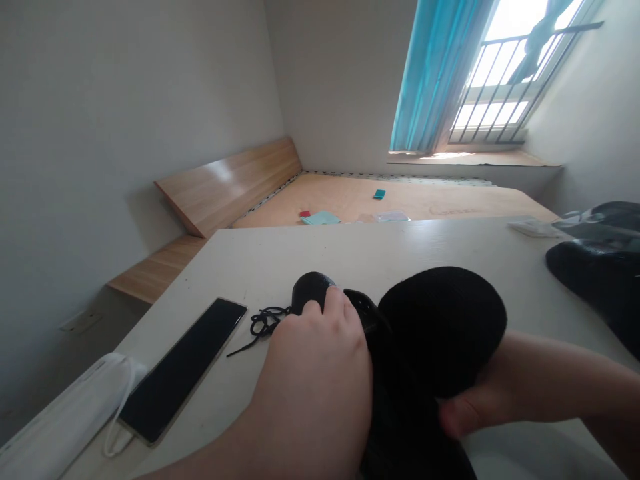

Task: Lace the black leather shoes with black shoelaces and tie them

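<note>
Two bare hands work at one white bench (280, 257), with one black shoe (311, 290) between them, low in the view and right of its middle. The left hand (320, 367) is closed over the shoe, its fingers curled and bunched just behind the rounded toe, gripping it from above. The right hand (480, 400) comes in from the right and is partly closed on one rounded black piece (445, 320) with a matt, cloth-like face; its one visible thumb presses low on the piece, and its other fingers are hidden behind. Where the piece meets the dark body of the shoe is too black to make out. One black lace (265, 323) lies in loose loops on the bench, just left of the toe, with one end pointing toward the phone. That one phone (183, 370) lies flat, screen up and dark, with one white cable (113, 427) at its near end, beside one white package (65, 413) at the bench's left edge. At the far right are one other black shoe-like item (597, 280), one clear bag (607, 227) just above it and one small flat packet (535, 229). Beyond the bench, one bed (435, 197) with one wooden headboard (235, 183) bears one teal square (379, 195), one red scrap (305, 214) and one pale green sheet (321, 218).
</note>
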Demonstrator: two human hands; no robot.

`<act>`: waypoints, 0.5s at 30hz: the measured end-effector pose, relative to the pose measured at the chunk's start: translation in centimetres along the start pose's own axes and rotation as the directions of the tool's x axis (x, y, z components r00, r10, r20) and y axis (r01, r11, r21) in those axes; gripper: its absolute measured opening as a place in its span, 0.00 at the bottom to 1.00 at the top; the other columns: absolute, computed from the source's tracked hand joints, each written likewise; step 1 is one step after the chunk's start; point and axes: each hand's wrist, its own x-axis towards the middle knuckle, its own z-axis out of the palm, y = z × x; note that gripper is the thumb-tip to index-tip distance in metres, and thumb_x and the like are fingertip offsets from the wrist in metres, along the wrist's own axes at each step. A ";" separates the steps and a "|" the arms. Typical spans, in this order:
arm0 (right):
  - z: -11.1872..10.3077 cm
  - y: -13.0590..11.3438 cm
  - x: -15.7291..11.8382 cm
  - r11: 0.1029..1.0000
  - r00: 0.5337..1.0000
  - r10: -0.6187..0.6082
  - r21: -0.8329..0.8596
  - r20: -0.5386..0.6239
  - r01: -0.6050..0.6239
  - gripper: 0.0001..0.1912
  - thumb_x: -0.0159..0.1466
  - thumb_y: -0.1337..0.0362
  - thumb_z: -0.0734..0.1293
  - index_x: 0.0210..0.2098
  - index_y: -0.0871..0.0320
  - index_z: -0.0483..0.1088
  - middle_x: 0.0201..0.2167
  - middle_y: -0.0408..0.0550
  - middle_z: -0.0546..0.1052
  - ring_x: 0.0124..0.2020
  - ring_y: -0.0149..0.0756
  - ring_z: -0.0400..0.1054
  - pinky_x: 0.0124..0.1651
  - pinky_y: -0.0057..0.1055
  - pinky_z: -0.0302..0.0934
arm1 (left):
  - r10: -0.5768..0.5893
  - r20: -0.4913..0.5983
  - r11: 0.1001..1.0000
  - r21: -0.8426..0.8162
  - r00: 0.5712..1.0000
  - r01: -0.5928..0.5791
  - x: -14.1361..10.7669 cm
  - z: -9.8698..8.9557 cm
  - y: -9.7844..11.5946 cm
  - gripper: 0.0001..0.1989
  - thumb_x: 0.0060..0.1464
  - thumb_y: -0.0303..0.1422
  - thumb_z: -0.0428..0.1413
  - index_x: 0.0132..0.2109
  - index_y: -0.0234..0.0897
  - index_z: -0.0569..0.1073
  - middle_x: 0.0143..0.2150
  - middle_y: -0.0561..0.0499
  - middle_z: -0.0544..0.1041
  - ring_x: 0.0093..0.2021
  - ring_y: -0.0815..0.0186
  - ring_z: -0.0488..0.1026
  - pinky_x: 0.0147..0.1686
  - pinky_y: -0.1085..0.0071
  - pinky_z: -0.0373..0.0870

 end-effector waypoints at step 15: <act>1.8 0.7 1.6 0.976 0.930 -0.117 -0.216 -0.349 0.042 0.18 0.60 0.50 0.70 0.44 0.55 0.72 0.42 0.51 0.79 0.44 0.48 0.74 0.46 0.41 0.70 | 0.140 -0.228 0.976 -0.133 0.964 -0.173 2.2 -0.6 -4.8 0.16 0.63 0.26 0.43 0.56 0.38 0.64 0.30 0.51 0.78 0.28 0.59 0.75 0.25 0.68 0.57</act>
